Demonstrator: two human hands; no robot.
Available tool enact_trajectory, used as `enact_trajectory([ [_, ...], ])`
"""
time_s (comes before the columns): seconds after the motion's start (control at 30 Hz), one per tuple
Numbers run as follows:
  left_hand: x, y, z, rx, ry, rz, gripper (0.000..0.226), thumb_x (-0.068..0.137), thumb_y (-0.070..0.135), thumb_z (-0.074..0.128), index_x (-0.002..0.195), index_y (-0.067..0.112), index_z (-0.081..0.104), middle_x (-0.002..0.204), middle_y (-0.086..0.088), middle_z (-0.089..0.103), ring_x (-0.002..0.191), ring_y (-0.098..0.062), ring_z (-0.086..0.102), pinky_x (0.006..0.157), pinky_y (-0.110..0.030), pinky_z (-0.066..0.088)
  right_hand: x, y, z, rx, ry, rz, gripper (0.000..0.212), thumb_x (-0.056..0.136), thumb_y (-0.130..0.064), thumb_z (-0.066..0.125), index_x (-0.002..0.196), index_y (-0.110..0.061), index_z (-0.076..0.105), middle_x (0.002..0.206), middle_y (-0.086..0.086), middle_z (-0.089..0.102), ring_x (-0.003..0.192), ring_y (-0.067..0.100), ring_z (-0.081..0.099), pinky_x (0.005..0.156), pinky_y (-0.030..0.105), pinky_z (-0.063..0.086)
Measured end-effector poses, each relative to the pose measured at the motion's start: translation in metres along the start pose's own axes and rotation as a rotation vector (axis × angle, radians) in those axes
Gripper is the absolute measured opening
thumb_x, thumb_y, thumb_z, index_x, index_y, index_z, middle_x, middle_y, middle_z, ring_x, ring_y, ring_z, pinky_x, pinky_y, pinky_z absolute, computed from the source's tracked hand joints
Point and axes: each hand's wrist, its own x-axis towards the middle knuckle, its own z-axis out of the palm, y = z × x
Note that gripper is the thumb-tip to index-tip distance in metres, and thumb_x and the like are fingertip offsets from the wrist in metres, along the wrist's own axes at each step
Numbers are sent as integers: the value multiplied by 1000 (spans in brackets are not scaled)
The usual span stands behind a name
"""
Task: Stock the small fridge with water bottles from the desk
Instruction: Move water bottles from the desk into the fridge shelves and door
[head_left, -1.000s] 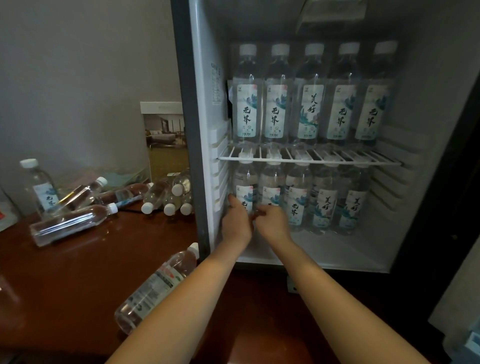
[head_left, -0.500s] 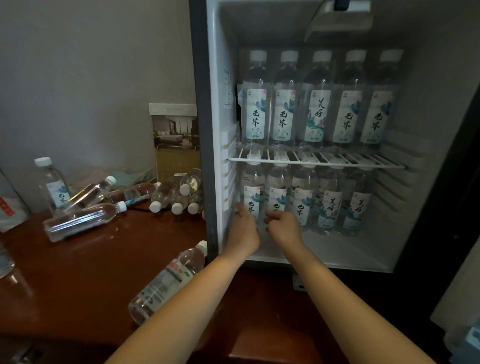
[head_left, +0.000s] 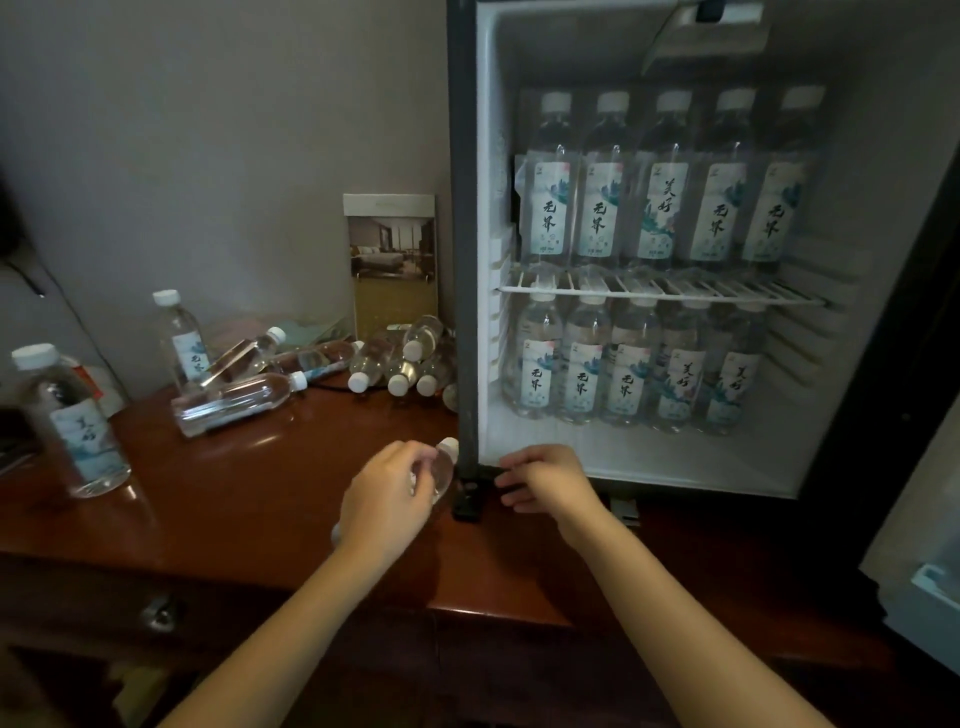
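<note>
The small fridge (head_left: 485, 171) stands open on the desk (head_left: 249, 499). Several labelled water bottles stand in a row on its wire shelf (head_left: 660, 291), and several more stand on its floor below. My left hand (head_left: 387, 499) lies over a water bottle (head_left: 445, 465) lying on the desk just left of the fridge's front corner, fingers curled round it; most of that bottle is hidden. My right hand (head_left: 550, 480) hovers in front of the fridge's bottom edge, fingers loosely curled, holding nothing.
More bottles are on the desk: one lying (head_left: 236, 402), an upright one behind it (head_left: 182, 340), an upright one at the left edge (head_left: 72, 421), and a pile (head_left: 400, 358) by the fridge's side. A framed photo card (head_left: 392, 260) leans on the wall.
Both hands have pulled back out of the fridge's lower compartment. The left hand has dropped onto the bottle lying by the fridge corner; the right hand now hangs at the fridge's front edge.
</note>
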Motion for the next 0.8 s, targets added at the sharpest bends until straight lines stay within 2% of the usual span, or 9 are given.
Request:
enact_trajectory([
  [0.1,-2,-19,-6,202,-235,-189,46,87,41,54,129,24,44,121,3,52,109,-17,53,80,-29,47,-8,8,29,10,-98,19,27,90,4,40,105,-3,61,75,5,64,54,14,57,51,20,47],
  [0.17,-3,-24,-8,221,-368,-287,63,80,54,58,133,27,37,122,1,53,108,-21,56,83,-34,49,-9,12,47,22,-110,21,27,90,2,40,110,-4,58,77,5,62,54,13,56,50,20,46],
  [0.27,-1,-28,-7,241,-448,-338,75,73,59,62,134,28,32,117,1,60,103,-22,60,81,-33,50,-11,17,68,71,-102,27,21,95,-6,39,111,-9,53,81,8,62,55,13,55,52,21,48],
  [0.37,-2,-26,-8,218,-417,-400,74,70,59,63,132,28,36,111,2,63,99,-21,62,75,-30,49,-12,25,87,158,-103,69,21,98,-16,41,113,-8,52,94,12,63,60,14,57,57,23,52],
  [0.47,-3,-25,-10,183,-394,-418,62,73,53,62,126,27,42,105,3,64,94,-20,62,69,-28,45,-11,30,101,186,-81,79,26,97,-23,44,116,-11,56,103,11,64,74,18,62,68,29,55],
  [0.57,-4,-25,-12,155,-361,-433,61,74,51,61,127,27,42,103,3,65,92,-20,63,67,-27,45,-12,26,102,220,-88,76,24,97,-26,46,108,-11,60,94,8,64,73,19,61,66,28,53],
  [0.63,-5,-26,-12,122,-347,-435,65,74,53,62,130,28,40,105,4,65,92,-19,63,68,-27,47,-14,24,100,227,-101,76,20,97,-26,45,107,-13,58,94,8,63,69,17,60,64,25,52],
  [0.7,-7,-28,-12,70,-338,-428,66,74,54,61,132,29,39,108,5,65,94,-18,63,72,-28,49,-16,24,99,201,-119,55,24,98,-25,44,114,-13,57,103,10,64,70,15,60,67,24,52],
  [0.8,-14,-29,-16,24,-281,-390,66,77,51,60,135,31,36,114,6,63,99,-17,62,77,-29,49,-22,27,100,204,-159,-9,28,98,-23,44,122,-13,55,114,10,64,87,17,63,76,25,52],
])
